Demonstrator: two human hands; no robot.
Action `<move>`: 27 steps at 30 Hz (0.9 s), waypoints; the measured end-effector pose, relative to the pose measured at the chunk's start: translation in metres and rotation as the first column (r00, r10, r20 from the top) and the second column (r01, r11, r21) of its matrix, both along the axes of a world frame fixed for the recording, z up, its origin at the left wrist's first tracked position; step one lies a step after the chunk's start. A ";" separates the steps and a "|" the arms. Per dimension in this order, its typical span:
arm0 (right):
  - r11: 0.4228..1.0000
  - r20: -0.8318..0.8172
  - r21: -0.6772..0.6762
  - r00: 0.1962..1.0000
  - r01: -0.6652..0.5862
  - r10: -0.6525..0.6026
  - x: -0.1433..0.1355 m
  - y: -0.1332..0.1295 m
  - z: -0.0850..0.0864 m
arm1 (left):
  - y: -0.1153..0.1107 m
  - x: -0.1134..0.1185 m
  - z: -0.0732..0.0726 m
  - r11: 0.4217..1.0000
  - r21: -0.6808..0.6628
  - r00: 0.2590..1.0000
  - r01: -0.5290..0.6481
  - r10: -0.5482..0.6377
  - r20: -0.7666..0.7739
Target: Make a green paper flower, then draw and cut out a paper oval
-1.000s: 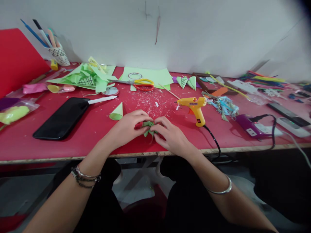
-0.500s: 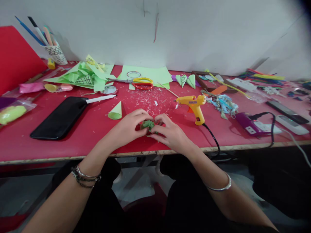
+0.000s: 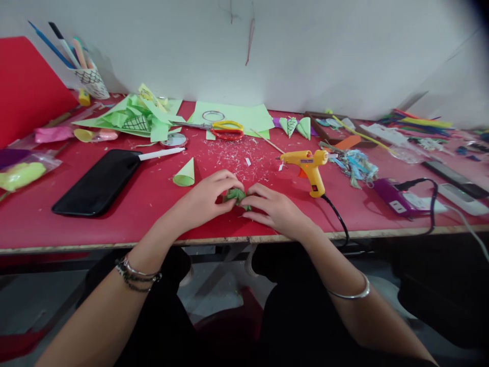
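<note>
Between my fingers, close to the table's front edge, is a small crumpled dark green piece (image 3: 236, 194); its exact kind is hard to make out. My left hand (image 3: 212, 196) is closed around its left side, thumb below and fingers above. From the right, my right hand (image 3: 271, 209) pinches it with curled fingers. A pale green paper cone (image 3: 185, 173) lies just left of my left hand. A yellow glue gun (image 3: 311, 165) stands right of my right hand, its black cord hanging over the edge.
A black phone (image 3: 99, 183) lies left. Behind are scissors (image 3: 227, 128), green paper sheets (image 3: 244, 114), paper scraps (image 3: 137, 114) and several small cones (image 3: 303, 127). At right sit a purple power adapter (image 3: 397, 199) and yarn (image 3: 357, 165). White shreds (image 3: 237, 155) litter the red table (image 3: 153, 224).
The view has shifted slightly, moving everything a little right. My right hand's fingers have moved on the green piece, and more of it shows. Both hands still hold it.
</note>
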State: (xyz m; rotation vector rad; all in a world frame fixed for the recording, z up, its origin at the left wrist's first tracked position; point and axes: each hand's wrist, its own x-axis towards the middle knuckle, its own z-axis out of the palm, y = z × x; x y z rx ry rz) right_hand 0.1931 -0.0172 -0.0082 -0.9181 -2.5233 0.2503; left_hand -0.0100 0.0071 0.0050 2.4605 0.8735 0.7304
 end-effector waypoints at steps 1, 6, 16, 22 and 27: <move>1.000 0.004 -0.008 1.000 -0.002 0.002 0.001 0.000 0.001 | 0.000 0.000 0.000 1.000 -0.001 1.000 0.002 -0.002 0.004; 1.000 0.015 -0.023 1.000 -0.015 0.015 0.003 0.001 0.004 | 0.001 0.001 0.000 1.000 0.003 1.000 0.003 -0.003 0.015; 0.997 0.012 -0.067 0.999 -0.048 0.049 0.006 0.005 0.004 | 0.001 0.001 0.001 1.000 0.011 1.000 0.009 -0.009 0.009; 0.993 0.007 -0.092 0.998 -0.069 0.070 0.009 0.007 0.002 | 0.001 0.001 0.002 1.000 0.006 1.000 0.002 -0.002 -0.004; 0.989 -0.003 -0.122 0.997 -0.082 0.082 0.010 0.008 0.002 | 0.001 0.000 0.002 1.000 0.012 1.000 -0.005 0.005 -0.023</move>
